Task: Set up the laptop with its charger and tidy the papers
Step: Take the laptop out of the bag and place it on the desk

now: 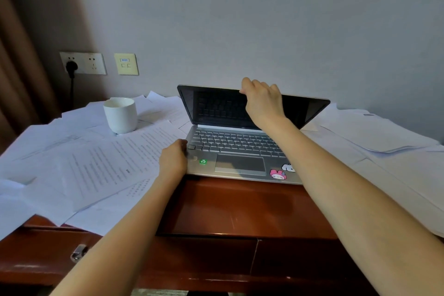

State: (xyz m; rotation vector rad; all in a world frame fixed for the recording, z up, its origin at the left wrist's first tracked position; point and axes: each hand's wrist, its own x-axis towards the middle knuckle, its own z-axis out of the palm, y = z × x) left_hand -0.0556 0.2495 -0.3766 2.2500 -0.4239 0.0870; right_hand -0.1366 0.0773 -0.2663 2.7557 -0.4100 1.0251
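Gripping the laptop (pixel 235 149) by the top rim of its lid (pixel 216 106) with the right hand (pixel 263 101), curled over that rim just right of its middle, and holding the base at its front-left corner with the left hand (pixel 174 158), curled there against the edge. Sitting on the desk (pixel 240 206) near the wall, half open, dark-screened, leaning forward over the keys. Probably stiff at the hinge and light in the base, so worth bracing while tilting; best taken at the rim, never on the fragile glass. Lying loose left and right of the laptop, some tucked under it: papers (pixel 101 161), thin, floppy, likely slippery on one another, best squared by their edges. Standing on the sheets left of the laptop: a white cup (pixel 120 114), easy to tip. Farther left, up on the wall: a socket (pixel 83 63) with a black plug (pixel 71 67) in it; whether the charger's, impossible to tell.
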